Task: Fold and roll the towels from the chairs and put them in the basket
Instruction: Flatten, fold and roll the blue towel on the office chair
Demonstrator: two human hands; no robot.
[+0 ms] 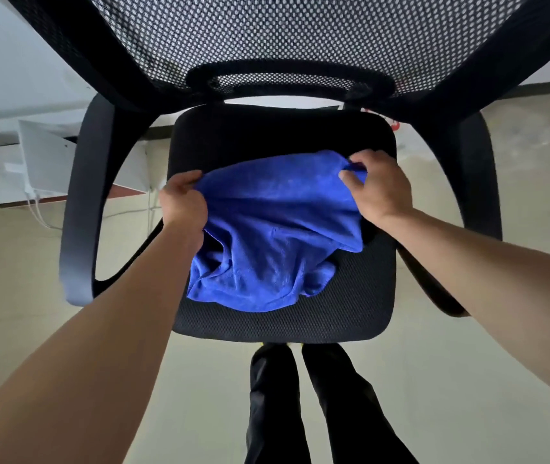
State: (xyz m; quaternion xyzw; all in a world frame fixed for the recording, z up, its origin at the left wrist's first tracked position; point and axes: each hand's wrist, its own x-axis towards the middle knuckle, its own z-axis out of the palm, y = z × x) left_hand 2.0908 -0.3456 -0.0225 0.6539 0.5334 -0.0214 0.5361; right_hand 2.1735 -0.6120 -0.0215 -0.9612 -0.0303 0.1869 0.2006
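While a pale floor [468, 380] is spread beneath everything, most of the view is taken up by a black office chair [267, 135], seen from above and in front. Its mesh backrest [283, 35] is cut off by the upper edge, so its full height cannot be made out. The left armrest [79, 209] is seen whole. The right armrest [478, 182] is partly hidden behind the right forearm.

A blue towel [273, 236] is held over the middle of the seat [350, 313]. Its upper edge is raised and stretched between the two hands, while its lower part is left crumpled on the seat mesh. Folds are bunched at the lower right, and what lies beneath them is hidden, so the number of layers cannot be told.

The towel's upper left edge is gripped by the left hand [183, 202], with the fingers curled over the cloth. The upper right corner is gathered and gripped by the right hand [381, 189], whose fingertips are buried in the fabric.

Below the seat, two dark trouser legs [300, 403] are seen, cut off by the lower edge. A white unit [42, 159] is seen at the left, its shape hard to read, with white cables [39, 212] trailing from it onto the floor. A small red and white object [392, 123] is mostly hidden behind the seat's far right corner.
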